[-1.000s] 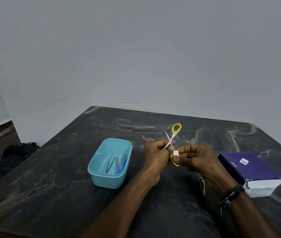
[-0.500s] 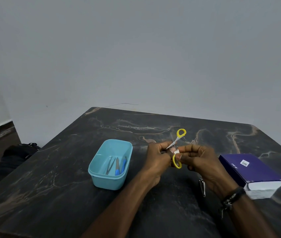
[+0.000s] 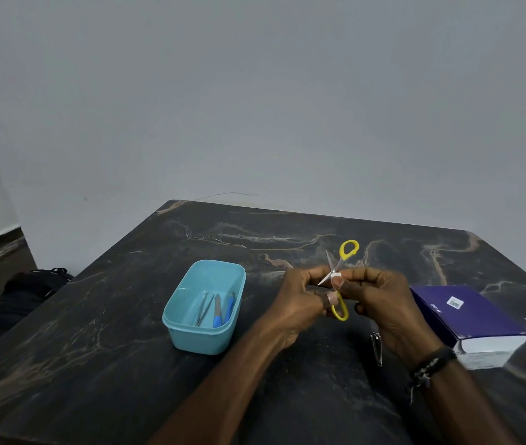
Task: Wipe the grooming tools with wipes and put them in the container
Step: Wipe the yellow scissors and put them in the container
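Head view. Your left hand and right hand meet at centre frame, just right of the blue container, above the dark table.

Hazards:
- The scissors are spread open, with one bare blade pointing toward the upper left and one yellow loop raised above your hands. If the small white wipe slips off the blade, your fingertip is likely to land on the edge.
- The lower yellow loop sits only between your left fingers. A loose hold would probably let the scissors pivot or drop onto the table.
- The nail clipper lies on the table below your right wrist, near the purple box. Lowering that forearm could push it.

Hand pose:
- Left hand: fingers curled, gripping the scissors at the lower loop.
- Right hand: thumb and forefinger pinch the wipe against the blade near the pivot; the other fingers are curled loosely.

The container already holds several tools; the scissors are not yet in it.
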Motion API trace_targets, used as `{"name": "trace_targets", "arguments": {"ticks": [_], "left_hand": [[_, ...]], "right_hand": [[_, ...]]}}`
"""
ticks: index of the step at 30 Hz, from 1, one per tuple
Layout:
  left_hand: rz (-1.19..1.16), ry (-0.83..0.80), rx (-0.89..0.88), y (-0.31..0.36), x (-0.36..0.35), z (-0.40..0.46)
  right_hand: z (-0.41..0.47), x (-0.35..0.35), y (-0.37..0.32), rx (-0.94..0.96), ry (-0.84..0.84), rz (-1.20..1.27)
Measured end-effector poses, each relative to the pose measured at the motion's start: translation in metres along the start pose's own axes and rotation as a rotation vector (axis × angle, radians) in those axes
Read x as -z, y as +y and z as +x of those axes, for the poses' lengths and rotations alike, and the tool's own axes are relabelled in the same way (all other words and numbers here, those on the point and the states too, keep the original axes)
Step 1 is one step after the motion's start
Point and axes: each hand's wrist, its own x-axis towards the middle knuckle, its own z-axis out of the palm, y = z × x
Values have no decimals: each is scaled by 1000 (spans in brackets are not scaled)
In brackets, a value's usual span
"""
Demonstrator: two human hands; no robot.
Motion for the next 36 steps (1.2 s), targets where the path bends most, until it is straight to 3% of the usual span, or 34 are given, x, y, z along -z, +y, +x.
{"name": "trace_targets", "arguments": {"ticks": [5, 23, 36], "left_hand": [[-10, 20, -15, 0, 0, -1], [-10, 21, 33, 4, -10, -5], [18, 255, 1, -4, -7, 1]], "right_hand": [[1, 1, -2, -51, -22, -33], [2, 1, 1, 45, 116, 110], [6, 2, 5, 26, 114, 137]]}}
